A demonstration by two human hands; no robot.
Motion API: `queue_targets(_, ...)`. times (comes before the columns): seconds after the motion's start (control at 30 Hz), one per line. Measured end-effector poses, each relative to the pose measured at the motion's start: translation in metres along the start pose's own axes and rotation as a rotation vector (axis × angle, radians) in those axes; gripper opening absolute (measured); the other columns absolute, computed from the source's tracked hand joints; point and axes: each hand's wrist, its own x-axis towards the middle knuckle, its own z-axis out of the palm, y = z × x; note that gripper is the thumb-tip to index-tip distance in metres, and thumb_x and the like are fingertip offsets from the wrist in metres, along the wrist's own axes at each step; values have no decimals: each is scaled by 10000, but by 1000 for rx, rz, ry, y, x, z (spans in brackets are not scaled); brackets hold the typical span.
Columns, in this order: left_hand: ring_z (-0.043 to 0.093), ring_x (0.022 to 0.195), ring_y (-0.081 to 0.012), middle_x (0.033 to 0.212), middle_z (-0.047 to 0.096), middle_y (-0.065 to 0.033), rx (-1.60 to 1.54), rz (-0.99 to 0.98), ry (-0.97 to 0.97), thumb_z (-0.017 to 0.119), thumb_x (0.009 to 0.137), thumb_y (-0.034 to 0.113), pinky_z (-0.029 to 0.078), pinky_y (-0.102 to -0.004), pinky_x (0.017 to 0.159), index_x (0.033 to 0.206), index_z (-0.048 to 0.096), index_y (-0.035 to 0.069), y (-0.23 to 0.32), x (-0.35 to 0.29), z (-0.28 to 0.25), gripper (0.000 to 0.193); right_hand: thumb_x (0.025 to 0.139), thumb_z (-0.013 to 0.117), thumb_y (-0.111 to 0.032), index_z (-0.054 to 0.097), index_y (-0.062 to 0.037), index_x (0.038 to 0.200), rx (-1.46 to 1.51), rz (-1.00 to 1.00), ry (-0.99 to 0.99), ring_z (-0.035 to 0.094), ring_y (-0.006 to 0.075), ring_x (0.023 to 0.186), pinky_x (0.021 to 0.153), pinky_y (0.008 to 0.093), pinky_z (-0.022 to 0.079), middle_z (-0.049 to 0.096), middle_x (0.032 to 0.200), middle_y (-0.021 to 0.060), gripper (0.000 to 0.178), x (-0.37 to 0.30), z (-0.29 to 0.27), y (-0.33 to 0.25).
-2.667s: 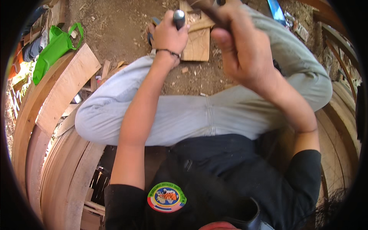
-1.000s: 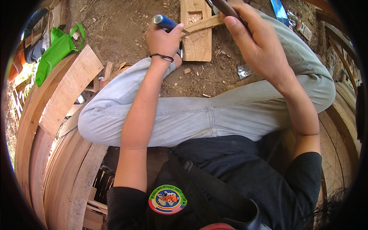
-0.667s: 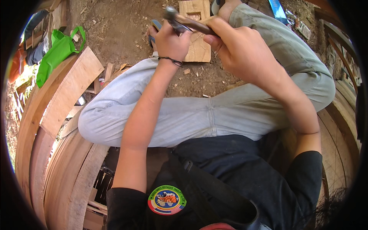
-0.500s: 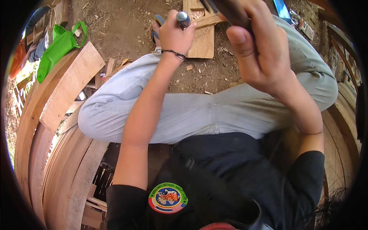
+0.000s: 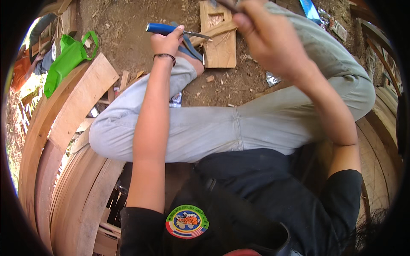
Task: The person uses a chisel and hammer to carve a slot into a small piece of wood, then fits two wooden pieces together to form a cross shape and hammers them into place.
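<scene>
One blue-handled chisel (image 5: 161,28) is clasped by the left hand (image 5: 166,43), one hammer (image 5: 226,4) by the right hand (image 5: 273,47), both with fingers curled; beneath the chisel's tip, one mortised board (image 5: 223,54) is crossed by one wood strip (image 5: 220,29).

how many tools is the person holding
2: a blue-handled chisel in the left hand, and a dark-handled tool in the right hand, partly cut off by the picture's top edge.

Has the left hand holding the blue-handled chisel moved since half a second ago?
Yes: judged against the notched board, the left hand has shifted left, and the chisel's handle now points left rather than toward the camera.
</scene>
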Motion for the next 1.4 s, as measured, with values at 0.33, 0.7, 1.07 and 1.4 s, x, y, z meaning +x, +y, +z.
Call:
queue_targets(0.33, 675, 831, -225, 936, 664, -151, 146, 109, -90, 751, 795, 26, 608, -330, 756, 927, 636, -91, 26, -19, 17, 211, 941, 546, -142, 510, -24, 924, 138, 38, -16, 573, 387, 683, 584, 428, 430, 543, 749, 196, 124, 7, -20, 8)
queue_targets(0.7, 658, 754, -150, 843, 703, -86, 396, 388, 16, 812, 759, 136, 522, -275, 706, 906, 679, -19, 0, -34, 24, 252, 936, 555, -137, 508, -26, 946, 216, 50, -74, 579, 403, 596, 524, 447, 425, 539, 682, 189, 120, 3, -18, 0)
queue_targets(1.07, 562, 910, -342, 817, 648, -97, 409, 631, -43, 782, 704, 193, 424, -432, 871, 873, 557, 63, -4, -53, 44, 310, 901, 609, -219, 488, -89, 959, -153, -21, -312, 613, 354, 566, 502, 473, 470, 584, 616, 135, 187, -15, 0, -17)
queue_targets(1.4, 609, 838, -405, 810, 675, -128, 432, 650, 32, 746, 708, 180, 393, -499, 973, 931, 609, 87, 2, -42, 46, 278, 900, 582, -269, 511, -87, 968, -162, -35, -74, 639, 364, 551, 480, 480, 503, 632, 621, 149, 207, -12, -12, -32)
